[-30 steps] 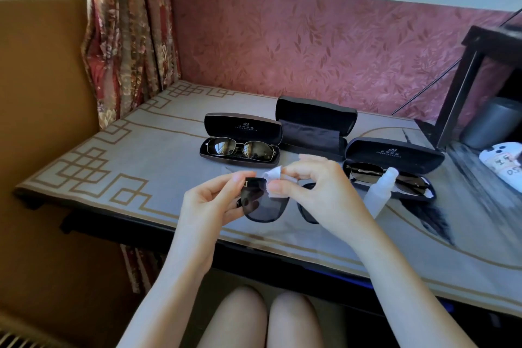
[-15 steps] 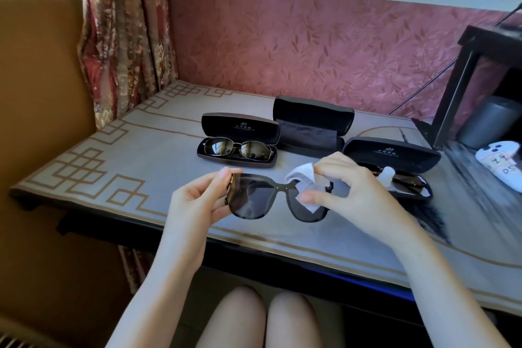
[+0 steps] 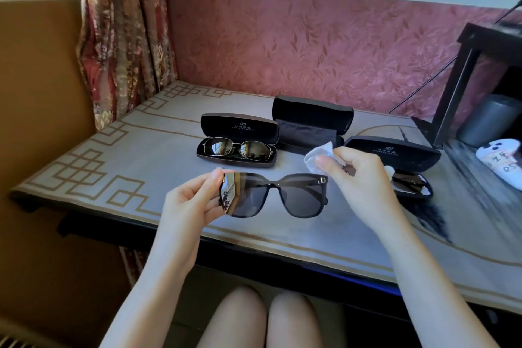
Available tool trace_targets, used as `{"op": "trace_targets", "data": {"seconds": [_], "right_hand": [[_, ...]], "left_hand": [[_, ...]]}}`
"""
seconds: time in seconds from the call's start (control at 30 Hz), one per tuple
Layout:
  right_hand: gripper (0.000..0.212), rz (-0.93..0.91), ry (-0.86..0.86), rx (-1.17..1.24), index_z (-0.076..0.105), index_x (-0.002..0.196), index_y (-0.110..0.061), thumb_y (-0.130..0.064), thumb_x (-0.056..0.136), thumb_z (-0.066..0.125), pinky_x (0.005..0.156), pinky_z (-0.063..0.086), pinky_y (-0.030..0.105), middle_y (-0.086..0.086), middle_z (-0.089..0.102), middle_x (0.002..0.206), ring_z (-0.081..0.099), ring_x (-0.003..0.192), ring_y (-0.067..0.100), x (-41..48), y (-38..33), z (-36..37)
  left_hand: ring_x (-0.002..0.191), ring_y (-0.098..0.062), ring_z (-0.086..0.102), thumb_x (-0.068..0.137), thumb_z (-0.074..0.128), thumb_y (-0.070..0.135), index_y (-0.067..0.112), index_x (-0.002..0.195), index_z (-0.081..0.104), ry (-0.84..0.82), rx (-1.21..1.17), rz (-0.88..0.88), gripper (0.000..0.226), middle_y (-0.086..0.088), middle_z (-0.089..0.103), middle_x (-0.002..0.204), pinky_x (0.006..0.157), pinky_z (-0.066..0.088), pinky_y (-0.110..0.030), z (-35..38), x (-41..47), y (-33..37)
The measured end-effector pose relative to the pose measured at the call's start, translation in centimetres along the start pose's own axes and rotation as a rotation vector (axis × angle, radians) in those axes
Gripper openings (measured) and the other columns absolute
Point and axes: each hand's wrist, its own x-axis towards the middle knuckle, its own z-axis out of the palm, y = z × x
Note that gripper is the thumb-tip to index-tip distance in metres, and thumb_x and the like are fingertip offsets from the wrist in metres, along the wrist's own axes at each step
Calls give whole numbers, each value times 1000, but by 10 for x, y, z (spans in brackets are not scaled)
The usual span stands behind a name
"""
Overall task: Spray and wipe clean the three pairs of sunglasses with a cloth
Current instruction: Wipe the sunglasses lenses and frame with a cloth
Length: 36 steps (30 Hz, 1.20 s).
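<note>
The white cloth (image 3: 319, 157) has come off the lens. Half a second ago the right hand (image 3: 358, 178) was rubbing it over the right lens of the black sunglasses (image 3: 272, 195). Now that hand pinches the cloth between thumb and fingers just above the frame's right corner, apparently clear of the glass.

The left hand (image 3: 192, 206) still pinches the frame's other end, holding the pair level over the table (image 3: 113, 167), front towards the camera. This reads as a pause to inspect, so wiping of this pair is probably nearly finished.

The metal-framed pair (image 3: 240, 150) and the third pair (image 3: 409, 182) lie in their open cases behind, with an empty case (image 3: 310, 124) between them.
</note>
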Motion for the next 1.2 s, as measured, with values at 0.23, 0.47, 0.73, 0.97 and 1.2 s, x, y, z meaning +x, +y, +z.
{"op": "trace_targets", "data": {"seconds": [0.23, 0.47, 0.73, 0.97, 1.2], "right_hand": [[30, 53, -72, -105, 69, 104, -32, -37, 102, 39, 116, 15, 49, -17, 67, 101, 53, 106, 7, -10, -8, -7], [20, -118, -88, 73, 64, 99, -53, -51, 96, 45, 110, 31, 29, -33, 64, 110, 52, 114, -12, -11, -22, 2], [20, -254, -283, -12, 71, 107, -31, -29, 87, 71, 102, 40, 28, -20, 65, 111, 55, 112, 1, -6, -26, 13], [15, -204, -262, -186, 71, 94, -33, -21, 86, 66, 94, 48, 37, -21, 69, 99, 60, 106, 7, 15, -29, 4], [13, -153, -172, -184, 71, 92, -26, -16, 85, 70, 97, 48, 35, -10, 70, 98, 62, 104, 13, 68, -32, -22]], "left_hand": [[78, -15, 74, 89, 54, 29, 12, 98, 72, 34, -1, 14, 27, -9, 77, 87, 68, 57, -18, -14, 7, 0], [80, -15, 73, 96, 50, 23, 11, 100, 72, 14, 11, 12, 25, -10, 76, 90, 68, 57, -18, -14, 11, -3], [79, -16, 73, 94, 53, 25, 8, 103, 72, -26, 51, 12, 27, -10, 76, 91, 68, 57, -20, 2, 19, -6], [45, 3, 56, 98, 49, 16, 3, 109, 66, -118, 26, 50, 24, 15, 57, 46, 45, 40, -6, 24, 34, -2], [98, -11, 70, 98, 54, 26, 19, 121, 64, -110, 111, 74, 27, -2, 74, 102, 81, 56, -21, 40, 57, -13]]}}
